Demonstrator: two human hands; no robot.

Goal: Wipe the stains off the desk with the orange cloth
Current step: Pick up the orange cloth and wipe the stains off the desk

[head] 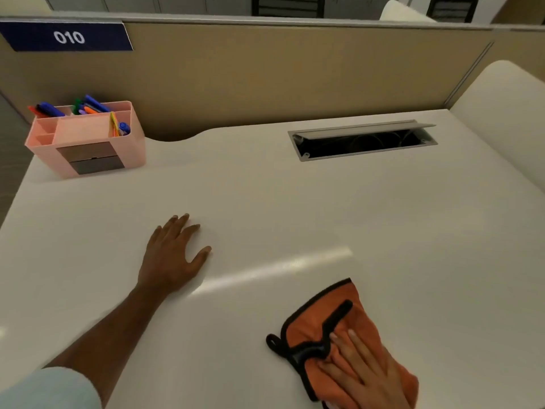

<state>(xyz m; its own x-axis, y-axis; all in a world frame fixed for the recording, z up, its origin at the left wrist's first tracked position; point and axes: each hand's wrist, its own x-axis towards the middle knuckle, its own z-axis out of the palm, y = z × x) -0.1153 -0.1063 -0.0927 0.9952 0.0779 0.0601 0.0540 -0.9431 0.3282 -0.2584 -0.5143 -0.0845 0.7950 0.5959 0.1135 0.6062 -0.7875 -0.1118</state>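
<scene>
An orange cloth [330, 314] with a black border and a black loop lies crumpled on the white desk [265, 196] near the front right. My right hand [365, 370] presses flat on top of it, fingers together and pointing up-left. My left hand [174, 252] rests palm down on the bare desk at centre left, fingers spread, holding nothing. No stain is visible on the desk surface; a bright streak of reflected light runs between the two hands.
A pink desk organiser [88, 140] with coloured pens stands at the back left corner. An open cable hatch [362, 143] is set into the desk at the back right. A beige partition [265, 75] bearing a blue "010" sign [66, 36] runs behind the desk.
</scene>
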